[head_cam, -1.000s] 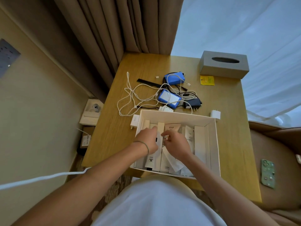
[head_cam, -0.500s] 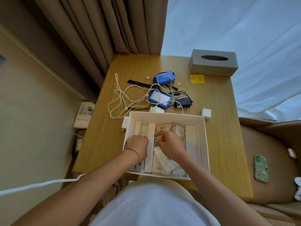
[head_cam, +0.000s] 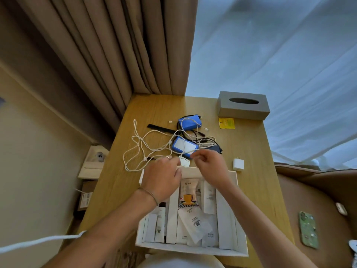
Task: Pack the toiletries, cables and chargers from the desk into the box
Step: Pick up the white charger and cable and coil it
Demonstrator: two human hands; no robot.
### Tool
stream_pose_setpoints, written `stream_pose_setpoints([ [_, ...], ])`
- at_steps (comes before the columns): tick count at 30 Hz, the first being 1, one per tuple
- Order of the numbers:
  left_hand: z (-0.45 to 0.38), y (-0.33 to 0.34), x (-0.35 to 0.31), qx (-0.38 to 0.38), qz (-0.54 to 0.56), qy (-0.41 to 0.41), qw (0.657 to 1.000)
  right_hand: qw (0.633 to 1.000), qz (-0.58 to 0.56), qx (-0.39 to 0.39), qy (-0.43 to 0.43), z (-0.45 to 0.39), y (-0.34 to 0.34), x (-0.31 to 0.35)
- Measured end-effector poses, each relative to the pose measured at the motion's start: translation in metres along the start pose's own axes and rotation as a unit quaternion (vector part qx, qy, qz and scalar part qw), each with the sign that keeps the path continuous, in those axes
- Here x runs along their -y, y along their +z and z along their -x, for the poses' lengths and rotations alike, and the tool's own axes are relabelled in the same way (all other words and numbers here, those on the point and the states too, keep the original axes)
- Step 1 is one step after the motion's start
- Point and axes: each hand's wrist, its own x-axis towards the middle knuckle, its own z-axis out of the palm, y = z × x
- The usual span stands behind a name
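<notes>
Fingers (head_cam: 195, 157) hover loosely curled, holding nothing we see; toiletries (head_cam: 188, 207) fill the box (head_cam: 193, 251) (cables (head_cam: 139, 149), chargers (head_cam: 238, 164) wait beyond it).

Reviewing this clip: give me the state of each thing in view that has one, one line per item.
Box: open, partly filled with white toiletry packets.
White cables: loose and tangled on the desk, unpacked.
Blue chargers: on the desk among the cables.
White plug: lying alone right of the hands.
Tissue box: closed, at the back edge.
Left hand: over the box's far edge, grip unclear.
Right hand: fingers curled near a cable.
</notes>
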Motion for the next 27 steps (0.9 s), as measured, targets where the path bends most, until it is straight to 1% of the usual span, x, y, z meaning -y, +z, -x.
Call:
stream_pose_setpoints([
  [3, -0.027, -0.005, 0.0, -0.026, 0.002, 0.011, 1.0, 0.999, 0.019, -0.022, 0.03, -0.026, -0.017, -0.007],
  [5, -0.043, -0.001, 0.001, -0.023, -0.005, 0.021, 1.0, 0.997, 0.056, -0.03, 0.045, -0.043, -0.029, -0.018],
  [9, -0.067, 0.018, 0.001, 0.018, -0.017, 0.022, 0.999, 0.989, 0.128, -0.011, 0.067, -0.074, -0.043, -0.055],
  [12, -0.078, 0.027, 0.003, 0.044, -0.031, 0.018, 0.998, 0.976, 0.203, 0.016, 0.074, -0.09, -0.045, -0.074],
  [14, -0.087, 0.034, 0.003, 0.059, -0.037, 0.014, 0.997, 0.96, 0.268, 0.026, 0.083, -0.098, -0.048, -0.088],
  [15, -0.091, 0.037, 0.003, 0.067, -0.039, 0.008, 0.997, 0.946, 0.304, 0.028, 0.109, -0.101, -0.05, -0.095],
  [17, -0.098, 0.042, 0.003, 0.085, -0.037, -0.008, 0.996, 0.91, 0.362, 0.051, 0.197, -0.101, -0.053, -0.111],
  [18, -0.101, 0.045, 0.002, 0.096, -0.037, -0.018, 0.995, 0.894, 0.377, 0.072, 0.231, -0.099, -0.053, -0.12],
  [19, -0.104, 0.047, 0.001, 0.11, -0.039, -0.03, 0.993, 0.886, 0.38, 0.087, 0.25, -0.098, -0.053, -0.128],
  [21, -0.11, 0.051, 0.002, 0.137, -0.049, -0.053, 0.988, 0.893, 0.36, 0.089, 0.254, -0.095, -0.05, -0.139],
  [23, -0.115, 0.054, 0.005, 0.165, -0.062, -0.065, 0.982, 0.908, 0.335, 0.07, 0.24, -0.093, -0.049, -0.146],
  [25, -0.121, 0.059, 0.011, 0.203, -0.062, -0.061, 0.975, 0.924, 0.3, 0.069, 0.224, -0.092, -0.049, -0.151],
  [27, -0.127, 0.065, 0.015, 0.257, -0.067, -0.034, 0.963, 0.947, 0.23, 0.076, 0.212, -0.091, -0.051, -0.15],
])
